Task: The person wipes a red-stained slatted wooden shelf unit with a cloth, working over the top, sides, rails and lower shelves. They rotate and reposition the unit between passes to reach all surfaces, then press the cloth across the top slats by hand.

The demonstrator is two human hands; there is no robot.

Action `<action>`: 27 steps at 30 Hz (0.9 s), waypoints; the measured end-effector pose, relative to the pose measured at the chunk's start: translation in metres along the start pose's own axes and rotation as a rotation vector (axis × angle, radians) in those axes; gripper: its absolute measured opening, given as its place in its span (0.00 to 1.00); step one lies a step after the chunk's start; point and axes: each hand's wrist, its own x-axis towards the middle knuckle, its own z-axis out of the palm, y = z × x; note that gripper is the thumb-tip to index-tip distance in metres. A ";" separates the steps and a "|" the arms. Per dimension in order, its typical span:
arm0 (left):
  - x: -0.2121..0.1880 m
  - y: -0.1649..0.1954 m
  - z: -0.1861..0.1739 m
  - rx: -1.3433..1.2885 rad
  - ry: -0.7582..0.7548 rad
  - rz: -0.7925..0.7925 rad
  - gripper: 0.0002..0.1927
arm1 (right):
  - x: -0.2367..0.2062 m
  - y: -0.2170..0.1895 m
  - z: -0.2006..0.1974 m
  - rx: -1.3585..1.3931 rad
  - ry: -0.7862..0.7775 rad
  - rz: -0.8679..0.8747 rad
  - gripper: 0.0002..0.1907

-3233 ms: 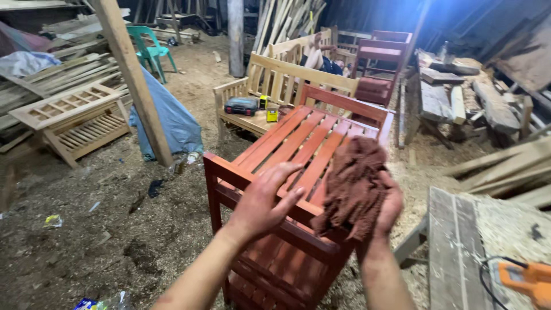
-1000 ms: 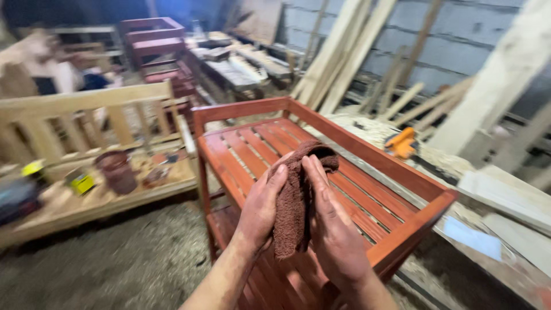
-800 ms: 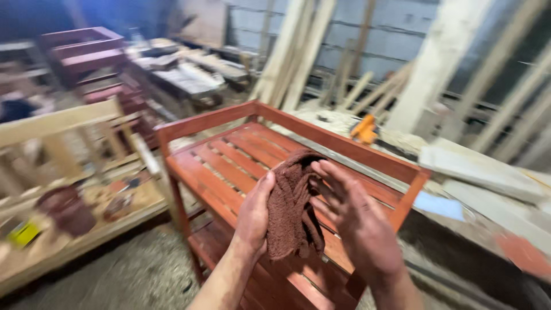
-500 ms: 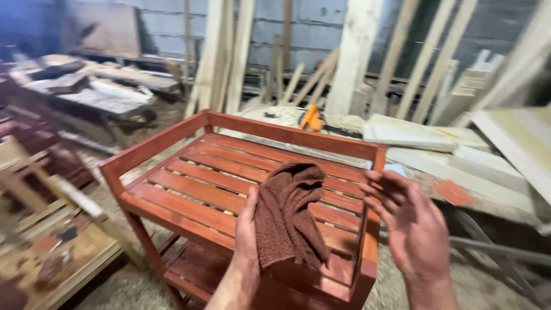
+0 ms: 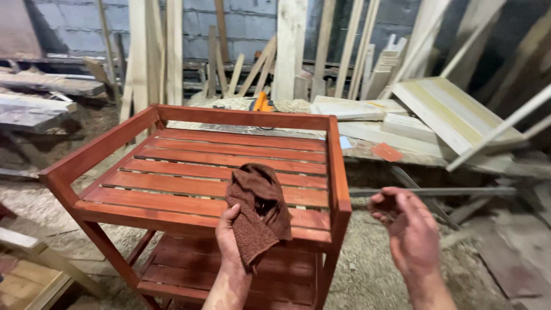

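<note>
My left hand (image 5: 231,241) grips a crumpled brown rag (image 5: 258,209) over the near edge of a red-stained slatted wooden rack (image 5: 189,166). The rag drapes over my fingers and hangs just above the front slats. My right hand (image 5: 407,229) is off to the right of the rack's near right corner post, palm up, fingers loosely curled and holding nothing. The rack has a raised rim around its top shelf and a lower slatted shelf (image 5: 241,270) visible beneath.
Planks and boards (image 5: 287,51) lean against a grey block wall behind the rack. An orange power tool (image 5: 262,103) lies on a bench behind it. Pale boards (image 5: 436,109) are stacked at right. Sawdust covers the ground; unfinished wood frames (image 5: 28,270) sit at lower left.
The view has swung around the rack. My right hand has let go of the rag and moved off to the right; my left hand keeps the rag alone.
</note>
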 end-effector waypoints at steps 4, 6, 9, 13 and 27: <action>-0.031 -0.004 -0.006 -0.151 -0.248 -0.208 0.30 | -0.053 0.020 0.008 -0.112 -0.127 0.175 0.20; -0.049 -0.016 -0.014 -0.148 -0.224 -0.206 0.28 | -0.084 0.035 0.021 -0.255 -0.281 0.419 0.27; -0.076 -0.021 -0.025 -0.011 -0.043 -0.266 0.27 | -0.127 0.058 0.046 -0.176 -0.453 0.697 0.35; -0.125 -0.008 -0.024 0.058 0.001 -0.327 0.31 | -0.172 0.074 0.061 -0.306 -0.435 0.847 0.37; -0.166 0.047 -0.017 0.996 -0.352 -0.169 0.20 | -0.202 0.076 0.117 0.193 -0.013 0.729 0.35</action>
